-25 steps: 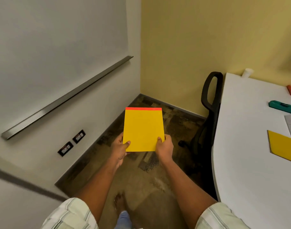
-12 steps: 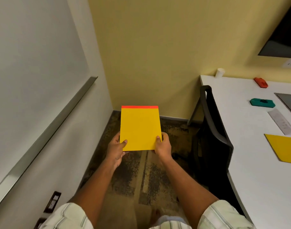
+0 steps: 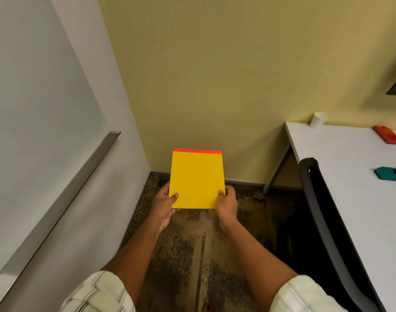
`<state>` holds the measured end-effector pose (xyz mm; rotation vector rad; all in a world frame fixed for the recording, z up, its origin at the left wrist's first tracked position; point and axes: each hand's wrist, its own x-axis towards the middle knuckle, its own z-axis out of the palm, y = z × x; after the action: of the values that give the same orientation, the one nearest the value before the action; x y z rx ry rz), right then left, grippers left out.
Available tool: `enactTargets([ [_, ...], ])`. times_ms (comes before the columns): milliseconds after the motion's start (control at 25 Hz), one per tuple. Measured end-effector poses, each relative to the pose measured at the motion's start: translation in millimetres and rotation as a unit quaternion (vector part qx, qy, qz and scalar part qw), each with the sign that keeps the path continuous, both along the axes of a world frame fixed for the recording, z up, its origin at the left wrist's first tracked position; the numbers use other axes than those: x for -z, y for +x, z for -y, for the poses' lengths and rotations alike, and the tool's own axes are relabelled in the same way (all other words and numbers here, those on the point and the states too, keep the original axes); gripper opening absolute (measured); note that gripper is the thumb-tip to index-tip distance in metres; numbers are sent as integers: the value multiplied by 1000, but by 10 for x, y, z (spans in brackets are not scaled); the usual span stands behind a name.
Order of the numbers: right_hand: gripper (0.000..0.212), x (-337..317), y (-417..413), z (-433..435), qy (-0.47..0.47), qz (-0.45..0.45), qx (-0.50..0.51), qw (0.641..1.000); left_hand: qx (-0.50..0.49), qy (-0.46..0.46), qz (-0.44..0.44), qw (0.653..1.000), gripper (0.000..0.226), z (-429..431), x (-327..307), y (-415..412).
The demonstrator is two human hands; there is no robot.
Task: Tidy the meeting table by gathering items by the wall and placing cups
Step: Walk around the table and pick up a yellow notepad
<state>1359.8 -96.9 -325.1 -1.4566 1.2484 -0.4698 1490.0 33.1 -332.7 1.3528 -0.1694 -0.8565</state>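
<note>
Rightward, a white table (image 3: 341,167) meets the yellow wall (image 3: 215,75), with a paper cup (image 3: 317,120) at its far corner, then a red object (image 3: 386,134) and a teal object (image 3: 390,174). A black chair (image 3: 323,210) stands beside it. Above the mottled carpet (image 3: 192,255), 2 hands hold a yellow notepad (image 3: 197,181) with a red top strip: the left hand (image 3: 163,203) pinches its lower-left edge, the right hand (image 3: 226,203) its lower-right.

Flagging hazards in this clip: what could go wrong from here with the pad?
The left hand and right hand pinch the pad only at its lower corners, over the floor; it could slip.
The chair stands along the table edge; leaning past may bump it.
The cup stands near the table corner; a sliding pad might tip it.
</note>
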Motion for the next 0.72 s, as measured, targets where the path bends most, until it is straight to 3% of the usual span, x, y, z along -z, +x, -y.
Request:
enactTargets([
  [360,35,74,950,1416,28,3,51,998,75,16,-17,997,42,1667,280,1280],
  [720,30,53,1824,2702,42,-12,235,971,221,26,-34,974,40,3506,170,2302],
])
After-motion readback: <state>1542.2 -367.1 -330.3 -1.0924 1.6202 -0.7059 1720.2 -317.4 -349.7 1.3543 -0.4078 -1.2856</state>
